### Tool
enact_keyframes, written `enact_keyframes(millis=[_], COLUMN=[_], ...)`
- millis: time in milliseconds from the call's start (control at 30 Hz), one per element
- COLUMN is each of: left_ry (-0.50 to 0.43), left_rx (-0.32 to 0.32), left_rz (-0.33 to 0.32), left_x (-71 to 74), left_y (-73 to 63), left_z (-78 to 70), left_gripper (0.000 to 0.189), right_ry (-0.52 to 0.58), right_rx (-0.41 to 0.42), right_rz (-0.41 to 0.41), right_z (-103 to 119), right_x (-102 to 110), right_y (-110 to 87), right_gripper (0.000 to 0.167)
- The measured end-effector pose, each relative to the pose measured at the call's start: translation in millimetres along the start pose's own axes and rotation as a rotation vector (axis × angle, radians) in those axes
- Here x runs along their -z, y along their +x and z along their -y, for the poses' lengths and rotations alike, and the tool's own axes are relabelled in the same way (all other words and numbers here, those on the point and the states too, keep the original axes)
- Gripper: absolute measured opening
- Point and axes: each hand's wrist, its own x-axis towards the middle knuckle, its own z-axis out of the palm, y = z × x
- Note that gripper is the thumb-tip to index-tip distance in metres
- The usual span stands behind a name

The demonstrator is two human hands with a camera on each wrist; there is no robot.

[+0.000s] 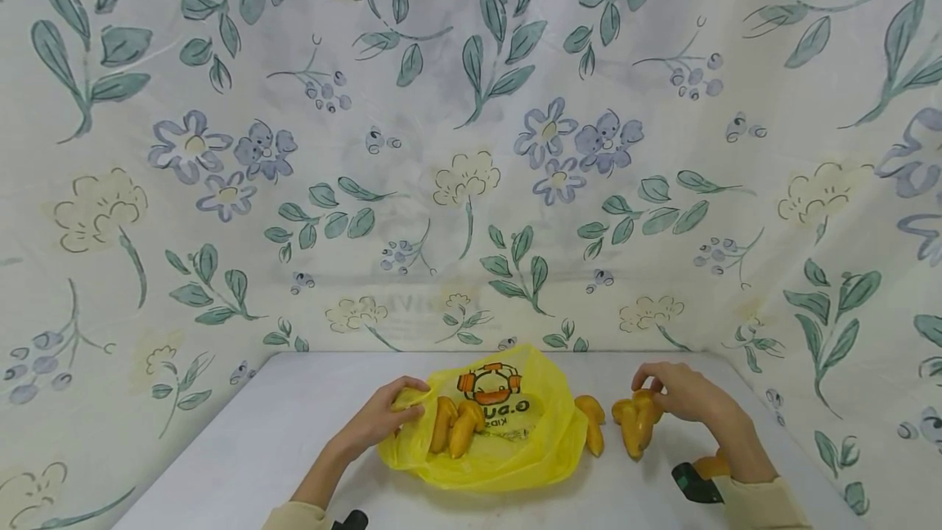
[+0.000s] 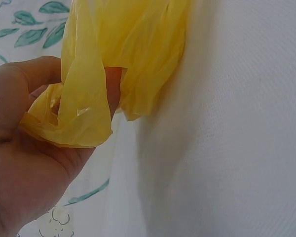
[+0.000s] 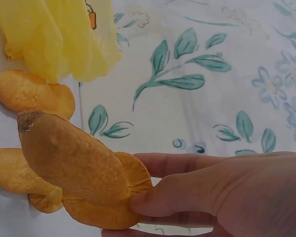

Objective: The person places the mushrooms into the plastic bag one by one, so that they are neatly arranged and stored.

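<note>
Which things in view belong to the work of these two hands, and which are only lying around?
Seemingly part of the work:
yellow bag, gripped by the left hand
held mushroom, in the right hand
two mushrooms in the bag
mushroom just beside the bag

Only surroundings:
white table
floral sheet
dark wrist device, worn at the right wrist

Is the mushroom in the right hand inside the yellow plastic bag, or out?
Out: the right hand grips the mushroom beside the yellow plastic bag, and another mushroom lies between them.
</note>
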Motion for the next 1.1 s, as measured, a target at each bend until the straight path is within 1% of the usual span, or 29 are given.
enact_keyframes(millis=[233, 467, 800, 1100], left_ry=[0.004, 0.005, 0.011, 0.02], left_rx=[0.013, 0.004, 0.031, 0.011], left_rz=[-0.007, 0.0, -0.021, -0.023], left_x=[-1.1, -0.1, -0.1, -0.9], left_y=[1.8, 1.7, 3.2, 3.9], left_z=[1.8, 2.3, 2.3, 4.3], left_gripper=[0.03, 0.032, 0.03, 0.029], right_ry=[-0.004, -0.013, -0.018, -0.026], right_rx=[0.005, 0.017, 0.024, 0.025], right_rz=[0.0, -0.006, -0.011, -0.01], right_z=[2.1, 2.0, 6.2, 7.4], right_x=[1.2, 1.6, 4.6, 4.0], right_y=[-2.7, -2.9, -4.8, -5.0], right_gripper=[0.024, 0.024, 0.024, 0.023])
